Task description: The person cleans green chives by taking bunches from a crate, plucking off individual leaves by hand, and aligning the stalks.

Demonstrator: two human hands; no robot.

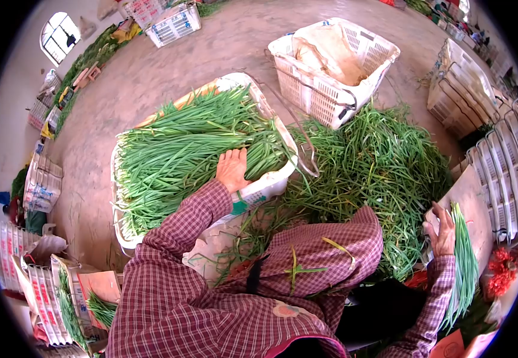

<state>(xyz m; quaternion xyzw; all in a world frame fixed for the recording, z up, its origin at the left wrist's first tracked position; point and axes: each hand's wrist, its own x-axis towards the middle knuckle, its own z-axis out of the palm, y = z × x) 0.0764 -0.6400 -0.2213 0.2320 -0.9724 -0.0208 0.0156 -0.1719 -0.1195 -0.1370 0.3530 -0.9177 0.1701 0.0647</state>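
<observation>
Left hand: open, fingers extended; the bare left hand (pixel 232 170) lies palm-down on the stalks at the near side of the filled crate, within its rim.
Right hand: fingers bent, thumb apart; the bare right hand (pixel 443 231) is beside the long bundle of slim green stalks (pixel 463 268). From where I stand, I cannot tell whether it grips the bundle.
Filled crate: white plastic crate with a rounded rim (pixel 274 181), on the brown-grey floor (pixel 235 42), forward and to the person's left.
Crate contents: long, slim green stalks with pale ends (pixel 190 152), laid roughly parallel, pale ends toward the crate's left side.
Loose pile: broad, tangled heap of green leaves (pixel 384 161) on the floor, between the filled crate and the right hand.
Second crate: white slotted plastic crate (pixel 311 98), standing just beyond the pile; a pale brown, crumpled sack (pixel 324 56) lies inside.
Garment: purple-red plaid clothing (pixel 324 244) covers both arms and the lap; yellowish leaf blades (pixel 338 246) lie on it.
Red item: bright red, stringy clump (pixel 500 271), to the right of the bundle.
Right periphery: row of white slotted crates (pixel 500 179), packed closely together.
Far left: arched, barred window (pixel 60 37) in a pale wall.
</observation>
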